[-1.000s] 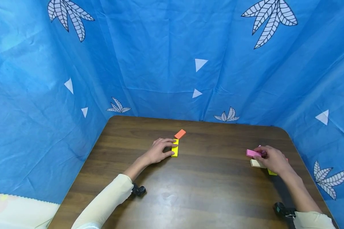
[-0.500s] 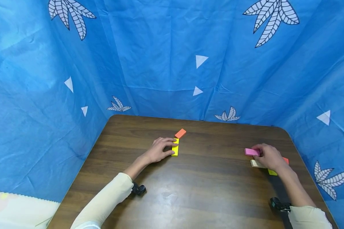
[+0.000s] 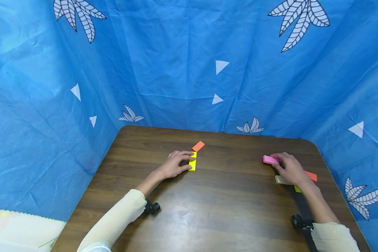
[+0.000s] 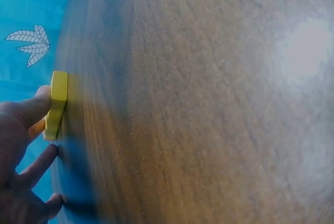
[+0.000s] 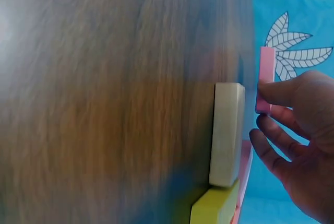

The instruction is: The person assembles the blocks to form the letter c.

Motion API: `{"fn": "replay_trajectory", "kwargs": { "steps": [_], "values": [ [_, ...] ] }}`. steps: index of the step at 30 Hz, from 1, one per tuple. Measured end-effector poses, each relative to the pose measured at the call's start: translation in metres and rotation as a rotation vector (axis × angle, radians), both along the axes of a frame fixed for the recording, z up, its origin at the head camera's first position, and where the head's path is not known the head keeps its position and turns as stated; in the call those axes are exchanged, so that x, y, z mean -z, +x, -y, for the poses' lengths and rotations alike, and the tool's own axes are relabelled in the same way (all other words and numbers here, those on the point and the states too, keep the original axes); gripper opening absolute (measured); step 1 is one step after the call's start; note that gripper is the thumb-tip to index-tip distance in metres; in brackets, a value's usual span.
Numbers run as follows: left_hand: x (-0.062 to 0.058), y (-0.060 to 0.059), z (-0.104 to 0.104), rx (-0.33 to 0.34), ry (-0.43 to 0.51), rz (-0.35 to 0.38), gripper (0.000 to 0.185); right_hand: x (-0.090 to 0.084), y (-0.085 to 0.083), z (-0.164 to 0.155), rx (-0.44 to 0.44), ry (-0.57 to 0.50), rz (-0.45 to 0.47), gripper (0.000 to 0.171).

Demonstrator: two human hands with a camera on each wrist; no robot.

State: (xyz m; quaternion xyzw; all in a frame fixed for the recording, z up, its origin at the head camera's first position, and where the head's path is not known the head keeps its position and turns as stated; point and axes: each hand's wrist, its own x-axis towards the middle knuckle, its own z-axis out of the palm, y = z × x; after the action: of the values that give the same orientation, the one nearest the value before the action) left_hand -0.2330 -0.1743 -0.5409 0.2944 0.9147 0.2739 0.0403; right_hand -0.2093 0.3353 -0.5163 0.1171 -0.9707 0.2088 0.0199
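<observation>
A blue cloth backdrop (image 3: 182, 70) printed with white leaves and triangles wraps three sides of a dark wooden table (image 3: 208, 210).

Left of centre, the left hand (image 3: 173, 166) lies where it did a second ago, thumb and fingertips curled against the yellow block (image 3: 192, 163), which lies flat with an orange block (image 3: 198, 146) just past its far end. Nothing has shifted here.

At the right, the right hand (image 3: 291, 169) pinches the pink block (image 3: 270, 159) between thumb and fingers. Over the last second it has carried the block up and leftward in the frame, clear of the small heap, so the block looks freed and in transit. Left behind near the wrist are a cream block (image 3: 281, 180), a red-orange block (image 3: 311, 176) and a second yellow block (image 3: 297, 189). The bare wood between the hands holds no obstacle.
</observation>
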Motion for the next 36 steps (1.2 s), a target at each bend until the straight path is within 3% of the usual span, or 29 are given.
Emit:
{"fn": "replay_trajectory", "kwargs": {
  "steps": [22,36],
  "values": [
    [0.002,-0.004,0.003,-0.008,0.019,0.033,0.042,0.008,-0.023,0.047,-0.05,-0.085,-0.037,0.034],
    [0.002,-0.004,0.001,-0.012,0.024,0.026,0.041,0.013,-0.037,0.086,-0.131,-0.099,-0.123,0.032]
  ]
}}
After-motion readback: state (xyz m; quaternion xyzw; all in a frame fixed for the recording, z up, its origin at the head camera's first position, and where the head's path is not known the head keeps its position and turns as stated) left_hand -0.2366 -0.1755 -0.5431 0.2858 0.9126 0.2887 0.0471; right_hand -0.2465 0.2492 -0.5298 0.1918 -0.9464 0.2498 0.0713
